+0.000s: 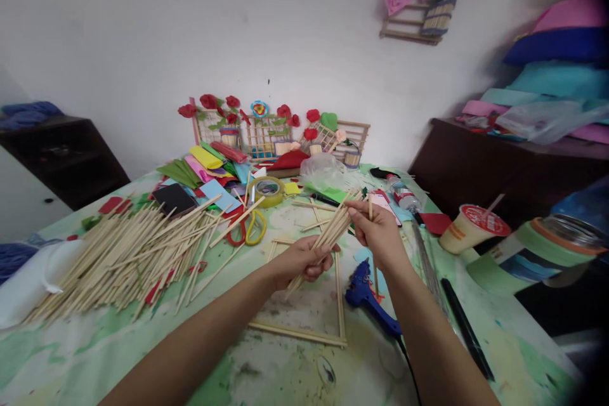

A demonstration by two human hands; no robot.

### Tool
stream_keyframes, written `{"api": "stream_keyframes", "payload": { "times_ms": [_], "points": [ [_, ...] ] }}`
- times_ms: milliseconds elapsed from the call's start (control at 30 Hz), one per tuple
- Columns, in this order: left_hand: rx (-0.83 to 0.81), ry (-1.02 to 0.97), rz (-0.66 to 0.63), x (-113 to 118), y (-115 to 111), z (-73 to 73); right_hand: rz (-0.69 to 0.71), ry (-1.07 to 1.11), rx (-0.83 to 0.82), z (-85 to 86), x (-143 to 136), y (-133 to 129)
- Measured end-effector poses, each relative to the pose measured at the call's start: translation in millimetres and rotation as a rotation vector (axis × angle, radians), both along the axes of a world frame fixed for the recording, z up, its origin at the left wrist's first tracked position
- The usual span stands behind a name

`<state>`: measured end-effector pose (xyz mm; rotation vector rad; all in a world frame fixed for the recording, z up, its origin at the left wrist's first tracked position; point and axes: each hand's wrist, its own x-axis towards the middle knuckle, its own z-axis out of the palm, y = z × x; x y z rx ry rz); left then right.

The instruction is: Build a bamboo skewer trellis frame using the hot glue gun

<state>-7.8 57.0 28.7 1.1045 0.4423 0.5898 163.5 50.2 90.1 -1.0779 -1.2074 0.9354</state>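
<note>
The left hand [304,260] is closed round the lower part of a bundle [335,225] of thin sticks, which slants up and away over the table; the right hand [378,228] pinches a single stick [375,276] that hangs nearly upright below its fingers, the fingertips at the bundle's upper part; under the hands a frame [297,333] lies flat on the stained cloth [266,374], partly hidden by the left hand; the glue gun [366,298] lies just right of the frame, near the right forearm; a large pile [128,260] of sticks spreads on the left, with the scissors [257,228] and tape [268,190] between it and the bundle; the cup [469,228] and jar [528,254] are on the right
</note>
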Motion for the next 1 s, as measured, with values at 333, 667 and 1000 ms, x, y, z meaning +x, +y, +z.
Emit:
{"api": "stream_keyframes", "payload": {
  "times_ms": [333,667,1000],
  "points": [
    [0.054,0.026,0.111,3,-1,0.2,-0.149,-0.379,0.083,-4.0,-1,0],
    [0.245,0.132,0.129,6,-2,-0.5,-0.134,-0.482,0.124,-5.8,-3,-1],
    [0.163,0.151,0.134,-2,7,-1.9,-0.188,0.264,0.175,8.9,9,-4]
  ]
}}
